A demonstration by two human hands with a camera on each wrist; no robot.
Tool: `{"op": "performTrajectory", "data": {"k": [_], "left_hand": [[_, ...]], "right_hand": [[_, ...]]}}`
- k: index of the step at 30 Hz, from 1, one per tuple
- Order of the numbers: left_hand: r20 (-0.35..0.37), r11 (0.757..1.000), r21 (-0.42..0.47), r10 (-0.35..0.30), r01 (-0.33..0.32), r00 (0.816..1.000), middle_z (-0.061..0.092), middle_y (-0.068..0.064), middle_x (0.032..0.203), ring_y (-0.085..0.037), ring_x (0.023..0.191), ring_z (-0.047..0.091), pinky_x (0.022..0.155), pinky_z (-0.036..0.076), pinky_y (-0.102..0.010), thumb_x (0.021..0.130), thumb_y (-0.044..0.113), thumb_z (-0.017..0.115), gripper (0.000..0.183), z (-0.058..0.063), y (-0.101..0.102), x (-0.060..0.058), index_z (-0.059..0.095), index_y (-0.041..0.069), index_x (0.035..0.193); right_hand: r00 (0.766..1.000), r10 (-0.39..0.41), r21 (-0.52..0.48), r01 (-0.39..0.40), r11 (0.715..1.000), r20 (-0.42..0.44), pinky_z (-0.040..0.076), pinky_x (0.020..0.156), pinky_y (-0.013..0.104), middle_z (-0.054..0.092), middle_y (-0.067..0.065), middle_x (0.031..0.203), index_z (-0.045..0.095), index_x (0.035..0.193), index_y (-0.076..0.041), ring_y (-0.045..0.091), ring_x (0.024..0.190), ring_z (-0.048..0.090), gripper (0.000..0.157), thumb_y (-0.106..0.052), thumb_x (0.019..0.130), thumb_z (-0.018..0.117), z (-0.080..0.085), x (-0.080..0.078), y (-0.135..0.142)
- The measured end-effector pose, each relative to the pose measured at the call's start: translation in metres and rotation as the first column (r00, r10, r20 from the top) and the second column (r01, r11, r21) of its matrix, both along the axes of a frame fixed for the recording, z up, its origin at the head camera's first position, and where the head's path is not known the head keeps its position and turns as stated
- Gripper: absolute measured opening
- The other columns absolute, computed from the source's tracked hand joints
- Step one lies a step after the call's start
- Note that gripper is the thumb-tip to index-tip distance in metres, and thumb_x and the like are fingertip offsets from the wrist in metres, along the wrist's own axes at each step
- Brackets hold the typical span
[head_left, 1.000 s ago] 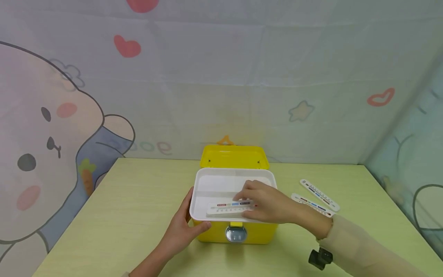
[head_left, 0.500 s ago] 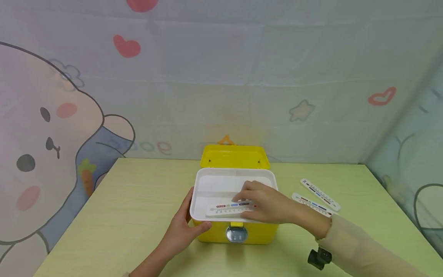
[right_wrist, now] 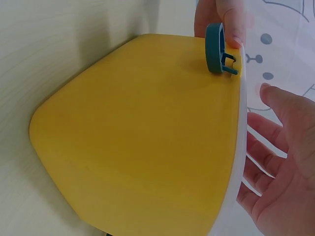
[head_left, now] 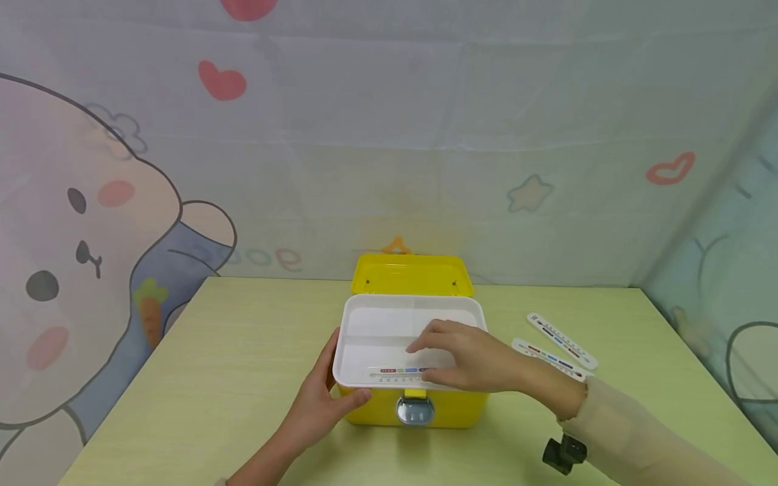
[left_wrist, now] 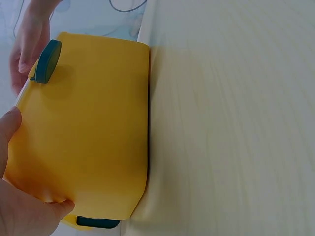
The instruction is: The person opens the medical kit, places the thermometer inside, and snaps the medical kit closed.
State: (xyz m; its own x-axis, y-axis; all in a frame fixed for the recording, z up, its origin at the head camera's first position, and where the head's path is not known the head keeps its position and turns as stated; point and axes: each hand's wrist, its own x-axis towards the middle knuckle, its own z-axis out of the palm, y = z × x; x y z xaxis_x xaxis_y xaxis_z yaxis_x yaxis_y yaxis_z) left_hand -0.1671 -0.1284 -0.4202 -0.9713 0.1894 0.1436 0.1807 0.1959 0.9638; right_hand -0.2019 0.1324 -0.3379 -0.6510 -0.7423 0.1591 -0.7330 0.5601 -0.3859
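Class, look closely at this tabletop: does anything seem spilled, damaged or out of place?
Nothing looks spilled or damaged. Slightly untidy, perhaps: right of the yellow box, the farther thermometer and the nearer thermometer lie on the table at different slants, while a third thermometer lies in the white tray.

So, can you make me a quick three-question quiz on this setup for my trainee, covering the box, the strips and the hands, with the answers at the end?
1. Multiple choice: how many flat white printed strips lie on the pale wood-grain table, right of the yellow plastic box? A) one B) two C) four
2. True or false: the box's yellow plastic lid is closed.
3. Short answer: which hand holds the box at its left side?

Key:
1. B
2. False; the lid stands open behind the white plastic tray.
3. The left hand.
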Motion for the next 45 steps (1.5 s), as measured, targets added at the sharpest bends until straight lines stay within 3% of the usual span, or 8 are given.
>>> {"op": "performTrajectory", "data": {"k": [9,21,31,36,45], "left_hand": [[0.010,1.000,0.004,0.003,-0.003,1.000,0.030,0.001,0.148,-0.021,0.126,0.043,0.105,0.033,-0.045,0.073,0.015,0.078,0.101,0.000,0.000,0.000,0.012,0.028,0.148],[0.012,1.000,-0.001,0.008,-0.008,1.000,0.030,0.000,0.148,-0.021,0.126,0.043,0.105,0.033,-0.045,0.073,0.015,0.078,0.101,-0.001,0.000,0.000,0.012,0.027,0.148],[0.010,1.000,0.008,0.003,-0.003,1.000,0.029,-0.001,0.148,-0.022,0.128,0.041,0.106,0.030,-0.046,0.073,0.013,0.078,0.102,-0.001,0.002,0.000,0.011,0.023,0.149],[0.014,1.000,0.009,0.002,-0.002,1.000,0.029,0.000,0.148,-0.021,0.128,0.041,0.106,0.030,-0.047,0.072,0.014,0.078,0.102,-0.001,0.002,0.000,0.011,0.025,0.148],[0.012,1.000,0.007,0.007,-0.007,1.000,0.030,0.000,0.148,-0.022,0.128,0.041,0.107,0.029,-0.048,0.072,0.014,0.078,0.102,0.000,0.002,0.000,0.012,0.024,0.149]], "right_hand": [[1.000,0.020,-0.073,-0.019,0.997,0.017,0.047,0.092,0.031,0.058,-0.012,0.116,0.061,0.117,-0.021,0.008,0.106,0.055,0.033,-0.031,0.086,0.065,-0.002,0.003,0.009],[0.996,-0.008,-0.147,-0.005,0.989,-0.090,0.048,0.090,0.033,0.056,-0.009,0.124,0.059,0.122,-0.021,0.012,0.113,0.054,0.037,-0.027,0.086,0.065,0.000,0.005,0.026],[0.988,-0.113,-0.239,0.085,0.967,-0.106,0.047,0.093,0.039,0.055,-0.007,0.126,0.057,0.125,-0.020,0.017,0.120,0.050,0.042,-0.020,0.084,0.068,0.003,0.005,0.048],[0.979,-0.159,-0.272,0.120,0.955,-0.125,0.049,0.088,0.035,0.056,-0.005,0.126,0.056,0.126,-0.019,0.016,0.115,0.053,0.044,-0.018,0.083,0.069,0.004,0.004,0.061],[0.961,-0.232,-0.306,0.179,0.935,-0.149,0.046,0.093,0.028,0.054,-0.007,0.128,0.052,0.130,-0.019,0.008,0.117,0.049,0.051,-0.015,0.083,0.069,0.008,0.001,0.086]]}}
